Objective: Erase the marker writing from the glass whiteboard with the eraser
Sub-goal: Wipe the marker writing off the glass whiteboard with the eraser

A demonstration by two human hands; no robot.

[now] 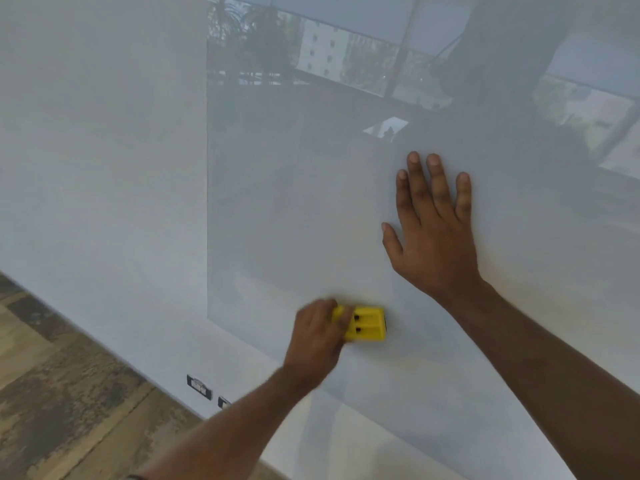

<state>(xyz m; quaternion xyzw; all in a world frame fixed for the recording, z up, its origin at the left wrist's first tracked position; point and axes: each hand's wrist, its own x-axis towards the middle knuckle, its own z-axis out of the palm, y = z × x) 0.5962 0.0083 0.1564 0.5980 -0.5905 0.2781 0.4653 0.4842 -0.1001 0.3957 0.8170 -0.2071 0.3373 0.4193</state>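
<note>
A glass whiteboard (294,202) hangs on a pale wall and reflects windows and trees. I see no marker writing on the part in view. My left hand (317,337) grips a yellow eraser (369,323) and presses it against the glass near the board's lower edge; the hand looks blurred. My right hand (433,226) lies flat on the glass above and to the right, fingers spread, holding nothing.
The white wall (104,168) runs left of the board. Two dark wall sockets (199,386) sit low on it near the wood-pattern floor (52,393) at the lower left.
</note>
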